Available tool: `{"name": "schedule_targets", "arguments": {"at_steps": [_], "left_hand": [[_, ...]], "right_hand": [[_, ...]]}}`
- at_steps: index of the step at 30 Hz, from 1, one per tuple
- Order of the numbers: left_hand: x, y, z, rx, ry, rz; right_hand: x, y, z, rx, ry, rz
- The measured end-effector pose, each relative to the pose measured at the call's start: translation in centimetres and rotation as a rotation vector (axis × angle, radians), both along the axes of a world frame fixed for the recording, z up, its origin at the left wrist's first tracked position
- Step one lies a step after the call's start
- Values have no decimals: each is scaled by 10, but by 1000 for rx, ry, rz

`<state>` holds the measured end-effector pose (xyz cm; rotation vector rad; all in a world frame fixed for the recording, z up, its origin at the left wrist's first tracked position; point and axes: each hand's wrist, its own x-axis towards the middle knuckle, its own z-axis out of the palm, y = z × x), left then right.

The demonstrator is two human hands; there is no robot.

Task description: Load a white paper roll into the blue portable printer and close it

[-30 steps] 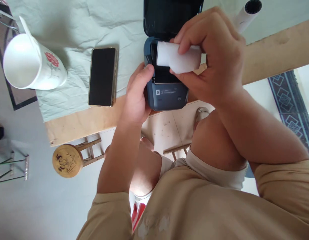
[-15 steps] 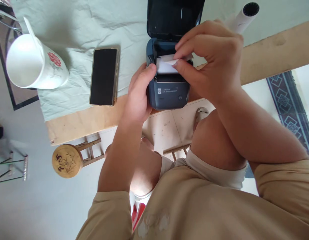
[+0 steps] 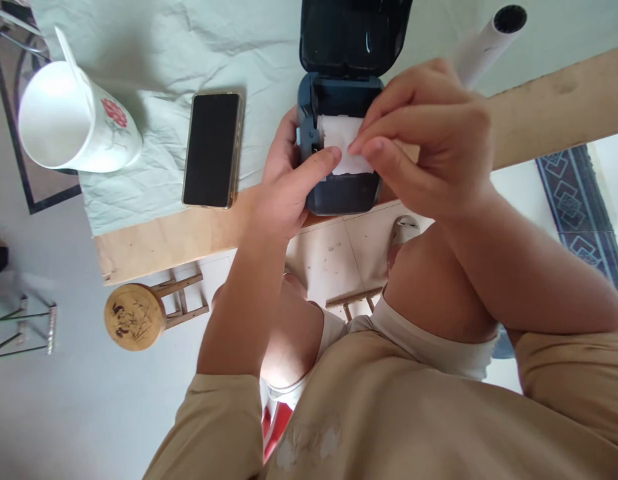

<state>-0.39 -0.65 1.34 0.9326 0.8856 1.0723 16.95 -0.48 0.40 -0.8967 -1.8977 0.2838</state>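
Note:
A dark blue portable label printer (image 3: 343, 199) is at the table's front edge with its black lid (image 3: 356, 40) swung up and back. White paper (image 3: 337, 127) comes out of its compartment and lies over the front lip, covering the printed text there. My left hand (image 3: 291, 183) grips the printer's left side, its thumb reaching over toward the paper. The fingers of my right hand (image 3: 429, 140) are pinched together at the paper's right part, and they hide some of it.
A phone (image 3: 213, 150) lies left of the printer on the pale green cloth (image 3: 179, 40). Farther left stands a white cup (image 3: 113, 143) with a handle or spoon sticking up. At the back right is a white tube (image 3: 489, 50). Below the wooden table edge (image 3: 153, 243) is a round stool (image 3: 133, 317).
The paper has been drawn forward over the printer's front, toward me. My right hand has moved down with it, and my left thumb has shifted inward over the printer.

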Motion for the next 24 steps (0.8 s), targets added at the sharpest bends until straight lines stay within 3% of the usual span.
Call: {"name": "schedule_targets", "arguments": {"at_steps": [4,11,18,22,24], "left_hand": [[-1,0,-5,54,10,3],[-1,0,-8,53,11,24],[-3,2,-8,64,46,-8],[-5,1,-9,82,23,-24],[-5,1,-9,77,31,-33]], "right_hand": [[6,5,-1,-122,-10,-131],[9,5,-6,-291,-44,-63],[10,15,-10,-211,340,-71],[8,21,-7,-446,509,74],[9,23,-8,-522,486,25]]}}
